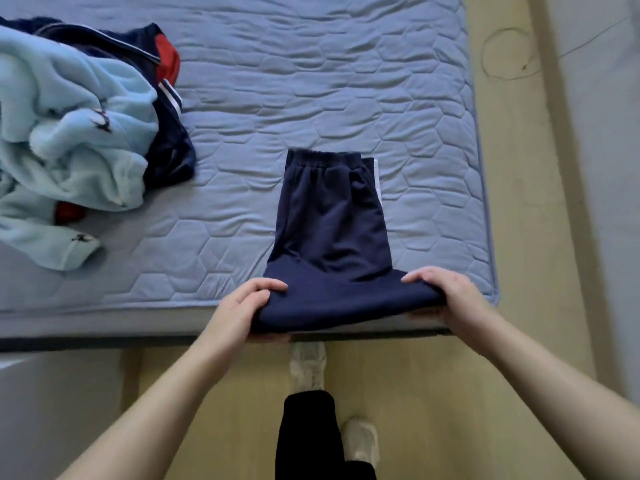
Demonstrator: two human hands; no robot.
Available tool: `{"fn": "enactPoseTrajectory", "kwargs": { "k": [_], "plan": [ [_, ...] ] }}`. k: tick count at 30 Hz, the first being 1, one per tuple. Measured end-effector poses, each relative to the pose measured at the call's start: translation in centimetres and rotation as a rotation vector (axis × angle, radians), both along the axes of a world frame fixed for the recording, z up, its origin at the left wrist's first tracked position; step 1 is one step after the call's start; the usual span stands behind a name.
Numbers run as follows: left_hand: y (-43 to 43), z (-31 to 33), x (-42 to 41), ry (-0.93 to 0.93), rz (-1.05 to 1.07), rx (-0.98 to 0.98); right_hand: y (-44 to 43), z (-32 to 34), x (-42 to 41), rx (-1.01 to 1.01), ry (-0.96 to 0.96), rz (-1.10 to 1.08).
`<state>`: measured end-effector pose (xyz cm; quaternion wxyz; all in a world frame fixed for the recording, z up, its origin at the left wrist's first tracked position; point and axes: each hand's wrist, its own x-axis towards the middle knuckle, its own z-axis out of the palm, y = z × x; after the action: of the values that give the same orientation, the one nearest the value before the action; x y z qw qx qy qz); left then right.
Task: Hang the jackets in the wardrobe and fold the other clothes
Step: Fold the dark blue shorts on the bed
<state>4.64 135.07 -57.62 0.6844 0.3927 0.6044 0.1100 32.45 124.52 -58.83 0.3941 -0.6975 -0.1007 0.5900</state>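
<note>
Navy trousers with an elastic waistband and a white side stripe lie folded on the blue quilted mattress, waistband pointing away from me. The near folded end is lifted off the bed edge. My left hand grips its left corner, thumb on top and fingers underneath. My right hand grips the right corner the same way. At the left of the bed lies a heap: a light blue fleece garment over a navy jacket with red and white trim.
The mattress's near edge runs across the frame, and its right edge sits near a pale wall. Below is a wooden floor with my legs and white shoes. A grey surface fills the lower left.
</note>
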Motion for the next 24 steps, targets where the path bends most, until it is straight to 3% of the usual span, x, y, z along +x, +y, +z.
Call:
{"fn": "enactPoseTrajectory", "kwargs": {
  "k": [3,8,10,13,14,17,19,24],
  "plan": [
    [8.2,0.5,3.5,-0.047,0.086,-0.16,7.4,0.5,2.8,0.011,0.131,-0.107],
    [20.4,-4.6,8.6,-0.123,0.018,-0.136,18.5,-4.3,6.0,0.051,0.084,-0.117],
    [22.6,-8.0,10.2,-0.016,-0.004,-0.059,21.2,-7.3,5.5,0.015,-0.067,-0.082],
    [22.5,-12.5,11.2,0.381,-0.13,0.258,21.5,-11.8,3.5,-0.086,-0.593,0.073],
    [21.9,-13.5,11.1,0.434,-0.127,0.316,20.8,-13.1,2.8,-0.107,-0.704,0.071],
    [19.6,-16.0,9.8,0.279,-0.021,0.099,18.2,-15.8,2.0,-0.156,-0.538,-0.087],
    [18.6,-17.0,8.7,0.151,-0.08,-0.068,17.1,-16.6,2.9,-0.18,-0.366,-0.058],
    [18.4,-16.7,8.2,0.095,-0.149,-0.187,15.3,-14.9,4.5,-0.181,0.018,0.015]
  ]
}}
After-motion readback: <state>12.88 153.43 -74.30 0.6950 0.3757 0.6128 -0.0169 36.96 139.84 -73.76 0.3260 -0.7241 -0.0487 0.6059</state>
